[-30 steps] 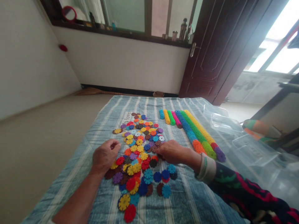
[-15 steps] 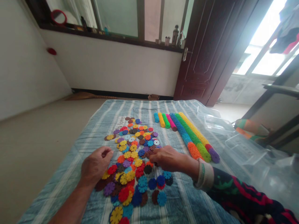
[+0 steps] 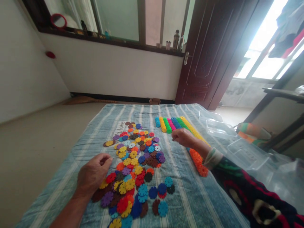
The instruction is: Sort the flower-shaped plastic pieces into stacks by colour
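Notched plastic discs [image 3: 133,161] in many colours lie in a loose heap on a striped blue cloth. My left hand [image 3: 95,172] rests at the heap's left side, fingers curled; whether anything is inside is hidden. My right hand [image 3: 182,136] is raised off to the right of the heap, fingertips pinched together near the front end of a short magenta disc roll [image 3: 171,123]. What the pinch holds, if anything, is too small to make out. Beneath the right hand and wrist, parts of long rolls are hidden, among them one with an orange end [image 3: 198,162].
Short rolls in blue, yellow [image 3: 162,124] and green stand side by side at the back. A long yellow roll [image 3: 190,127] lies rightmost. Clear plastic boxes [image 3: 247,152] are along the right edge. Beyond the table are a brown door [image 3: 201,57] and a window sill.
My right hand has moved from the heap, away from me and rightward, to the short rolls. My left hand stays beside the heap. The view has shifted slightly.
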`<state>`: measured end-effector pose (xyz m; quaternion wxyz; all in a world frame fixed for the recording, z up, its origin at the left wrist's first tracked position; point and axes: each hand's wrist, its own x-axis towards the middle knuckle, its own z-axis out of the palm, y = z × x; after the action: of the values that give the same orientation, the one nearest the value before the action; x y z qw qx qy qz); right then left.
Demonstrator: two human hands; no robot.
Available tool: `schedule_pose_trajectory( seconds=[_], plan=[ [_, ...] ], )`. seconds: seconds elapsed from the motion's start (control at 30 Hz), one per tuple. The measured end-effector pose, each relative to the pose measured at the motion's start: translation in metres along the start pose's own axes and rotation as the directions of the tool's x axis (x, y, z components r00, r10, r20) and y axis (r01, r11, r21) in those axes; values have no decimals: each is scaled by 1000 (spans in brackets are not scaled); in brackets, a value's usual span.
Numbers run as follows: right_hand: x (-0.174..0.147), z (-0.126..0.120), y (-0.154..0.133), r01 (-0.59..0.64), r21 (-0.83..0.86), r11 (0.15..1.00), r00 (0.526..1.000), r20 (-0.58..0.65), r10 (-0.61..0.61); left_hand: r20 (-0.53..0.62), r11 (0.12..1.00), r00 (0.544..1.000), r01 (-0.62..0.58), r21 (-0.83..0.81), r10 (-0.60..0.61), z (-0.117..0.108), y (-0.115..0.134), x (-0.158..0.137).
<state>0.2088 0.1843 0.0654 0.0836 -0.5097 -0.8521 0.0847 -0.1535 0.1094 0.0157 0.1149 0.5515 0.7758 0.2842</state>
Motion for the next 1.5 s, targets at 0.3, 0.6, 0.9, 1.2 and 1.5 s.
schedule_pose_trajectory(
  seconds=[0.3, 0.6, 0.9, 1.2, 1.5],
  plan=[
    [30, 1, 38, -132, -59, 989, 991, 22, 134, -25, 1000, 999, -20, -10, 20, 2, -4, 1],
    [38, 8, 44, -134, -160, 978, 987, 65, 146, 4, 1000, 1000, 22, -8, -22, 3, -4, 2],
    [34, 9, 42, -117, -241, 963, 990, 48, 132, 4, 1000, 1000, 15, -26, -15, 3, -3, 1],
    [32, 11, 37, -104, -266, 958, 990, 69, 126, 5, 1000, 1000, 30, -1, -30, -1, 2, -1],
    [28, 11, 21, -129, -241, 962, 992, -22, 128, 5, 1000, 1000, 6, 16, -6, 2, -1, -1]
  ],
)
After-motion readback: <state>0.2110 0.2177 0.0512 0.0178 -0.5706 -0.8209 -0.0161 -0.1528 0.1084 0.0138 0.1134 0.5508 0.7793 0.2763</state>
